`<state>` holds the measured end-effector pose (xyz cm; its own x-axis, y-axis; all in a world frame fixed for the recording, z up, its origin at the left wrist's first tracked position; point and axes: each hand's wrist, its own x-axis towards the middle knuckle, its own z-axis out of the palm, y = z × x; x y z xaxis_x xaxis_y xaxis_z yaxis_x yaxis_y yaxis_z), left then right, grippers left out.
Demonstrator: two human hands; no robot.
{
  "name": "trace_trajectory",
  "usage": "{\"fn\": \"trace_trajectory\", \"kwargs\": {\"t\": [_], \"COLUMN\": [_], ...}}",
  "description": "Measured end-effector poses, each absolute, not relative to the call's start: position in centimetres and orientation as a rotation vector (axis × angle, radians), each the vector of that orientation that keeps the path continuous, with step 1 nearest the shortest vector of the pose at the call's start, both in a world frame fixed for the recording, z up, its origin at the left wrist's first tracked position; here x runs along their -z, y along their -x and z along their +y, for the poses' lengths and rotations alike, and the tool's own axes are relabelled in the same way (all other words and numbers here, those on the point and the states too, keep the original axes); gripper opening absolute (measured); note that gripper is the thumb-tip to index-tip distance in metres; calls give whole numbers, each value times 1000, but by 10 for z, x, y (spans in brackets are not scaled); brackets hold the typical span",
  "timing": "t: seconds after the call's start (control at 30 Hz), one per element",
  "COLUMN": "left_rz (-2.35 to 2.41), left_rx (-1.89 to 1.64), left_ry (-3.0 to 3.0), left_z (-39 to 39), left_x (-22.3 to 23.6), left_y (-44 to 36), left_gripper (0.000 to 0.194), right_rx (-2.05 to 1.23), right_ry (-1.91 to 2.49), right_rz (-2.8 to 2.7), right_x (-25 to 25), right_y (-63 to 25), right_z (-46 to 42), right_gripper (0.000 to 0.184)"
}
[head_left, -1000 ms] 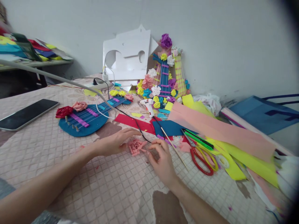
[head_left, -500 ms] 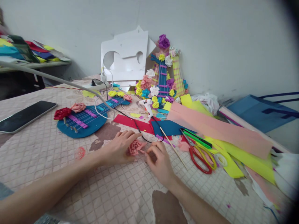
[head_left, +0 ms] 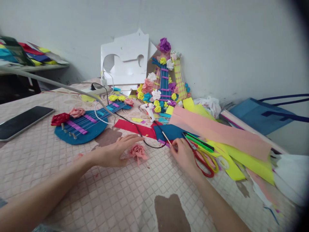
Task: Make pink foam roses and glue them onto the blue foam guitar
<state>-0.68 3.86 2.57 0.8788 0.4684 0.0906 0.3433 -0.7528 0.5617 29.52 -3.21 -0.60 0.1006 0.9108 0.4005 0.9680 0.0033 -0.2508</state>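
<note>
On the checked tablecloth lies a pink crepe-paper flower (head_left: 138, 151), its loose ends pointing toward me. Just left of it is my left hand (head_left: 118, 151), fingers spread and thumb apart, holding nothing. My right hand (head_left: 182, 153) has its fingers closed on a thin wooden stick (head_left: 166, 137); the stick's lower part is hidden under the hand. Right beside that hand are red-and-yellow-handled scissors (head_left: 204, 162) and a green cutter knife (head_left: 200, 142). A white glue gun (head_left: 148, 111) stands beyond the flower, its black cord (head_left: 154, 147) looping between my hands.
A blue guitar-shaped cutout (head_left: 82, 127) with paper flowers lies left, near a phone (head_left: 25, 122). Decorated guitars (head_left: 164, 83) and white board (head_left: 125, 61) lean at the wall. Pink paper (head_left: 217, 132), yellow paper (head_left: 253, 161) and a tape roll (head_left: 222, 162) lie right. A pale cable (head_left: 60, 84) crosses upper left.
Both hands have come away from the pink flower, which now lies on the cloth. My left hand opened and drew left; my right hand moved right onto the wooden stick.
</note>
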Motion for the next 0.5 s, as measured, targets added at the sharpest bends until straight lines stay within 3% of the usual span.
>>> {"fn": "trace_trajectory", "kwargs": {"t": [0.17,0.33,0.5], "left_rz": [669,725,717], "left_rx": [-264,-329,-395], "left_ry": [-2483,-2482,-2532], "left_z": [42,43,45], "left_x": [-25,-24,-24], "left_y": [6,5,11], "left_gripper": [80,74,78], "right_rx": [157,-19,-151], "right_ry": [1910,1610,1348], "right_rz": [-1799,-1793,-2038], "right_x": [5,-15,-17], "right_y": [-298,-275,-241], "right_z": [-30,-37,-53], "right_gripper": [11,7,21]}}
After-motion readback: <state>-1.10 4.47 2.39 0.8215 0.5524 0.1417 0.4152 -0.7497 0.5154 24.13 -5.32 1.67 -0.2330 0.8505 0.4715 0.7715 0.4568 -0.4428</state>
